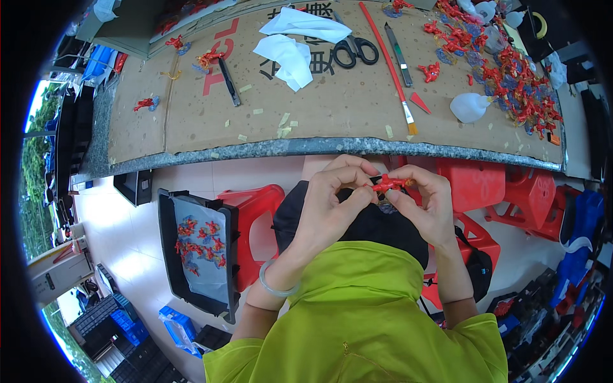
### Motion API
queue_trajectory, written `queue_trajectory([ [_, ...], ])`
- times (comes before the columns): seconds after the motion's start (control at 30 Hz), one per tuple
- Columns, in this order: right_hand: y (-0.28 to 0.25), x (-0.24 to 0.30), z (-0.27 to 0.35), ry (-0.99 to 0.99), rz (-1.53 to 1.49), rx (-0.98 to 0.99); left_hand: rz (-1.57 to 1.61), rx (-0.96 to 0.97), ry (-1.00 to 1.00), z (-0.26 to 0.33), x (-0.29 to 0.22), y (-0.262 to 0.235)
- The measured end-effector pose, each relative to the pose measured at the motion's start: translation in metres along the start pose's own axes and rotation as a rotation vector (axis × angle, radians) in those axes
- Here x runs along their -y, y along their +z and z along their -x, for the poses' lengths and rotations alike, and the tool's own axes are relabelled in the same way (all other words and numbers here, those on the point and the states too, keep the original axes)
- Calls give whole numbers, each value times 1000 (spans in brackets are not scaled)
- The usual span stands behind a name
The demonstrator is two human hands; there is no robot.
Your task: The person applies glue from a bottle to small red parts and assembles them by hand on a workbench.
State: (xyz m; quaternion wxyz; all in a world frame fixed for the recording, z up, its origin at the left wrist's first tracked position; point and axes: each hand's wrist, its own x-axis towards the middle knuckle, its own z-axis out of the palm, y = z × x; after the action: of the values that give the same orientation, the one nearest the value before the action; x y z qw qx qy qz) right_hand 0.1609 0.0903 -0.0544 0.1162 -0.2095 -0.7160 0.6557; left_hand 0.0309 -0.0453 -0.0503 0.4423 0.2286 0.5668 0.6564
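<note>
Just below the table's front edge, I hold a small red figurine [391, 184] over my lap. My left hand [335, 199] pinches its left end between thumb and fingers. My right hand [423, 199] grips its other end, thumb underneath, near a yellowish tip. Part of the figurine is hidden behind my fingers. Above the hands, on the table, lie a red-handled paintbrush [391, 70], a craft knife [398, 54] and black-handled scissors [352, 52]. A similar red figurine [430, 72] rests to the right of the knife.
A heap of red figurines on bluish clear bases [520, 89] covers the table's right, beside a white squeeze bottle [470, 107]. White tissues [287, 60] and a dark pen-like tool [228, 83] lie leftward. A black tray [169, 255] of figurines stands beside a red stool [255, 220].
</note>
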Motion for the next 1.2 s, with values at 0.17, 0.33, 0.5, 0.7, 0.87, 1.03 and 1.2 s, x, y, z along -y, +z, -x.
queue_trajectory([
  [0.17, 4, -4, -1, 112, -301, -77, -698, -137, 284, 1, -8, 4],
  [0.33, 6, -9, 1, 155, -397, -40, -753, -125, 435, 6, 2, -2],
  [0.5, 7, -11, 1, 171, -504, -10, -921, -95, 634, 2, 7, -10],
  [0.7, 1, -3, -1, 214, -486, 117, -1108, 46, 946, -6, 12, -27],
  [0.87, 8, 13, 0, 178, -422, 56, -980, 30, 1106, -14, 8, -28],
  [1.03, 6, 14, -21, -37, -210, 11, -987, 56, 1200, -37, -4, -36],
  [1.2, -11, -1, -75, -196, -37, 64, -1096, 42, 1235, -78, -4, -51],
])
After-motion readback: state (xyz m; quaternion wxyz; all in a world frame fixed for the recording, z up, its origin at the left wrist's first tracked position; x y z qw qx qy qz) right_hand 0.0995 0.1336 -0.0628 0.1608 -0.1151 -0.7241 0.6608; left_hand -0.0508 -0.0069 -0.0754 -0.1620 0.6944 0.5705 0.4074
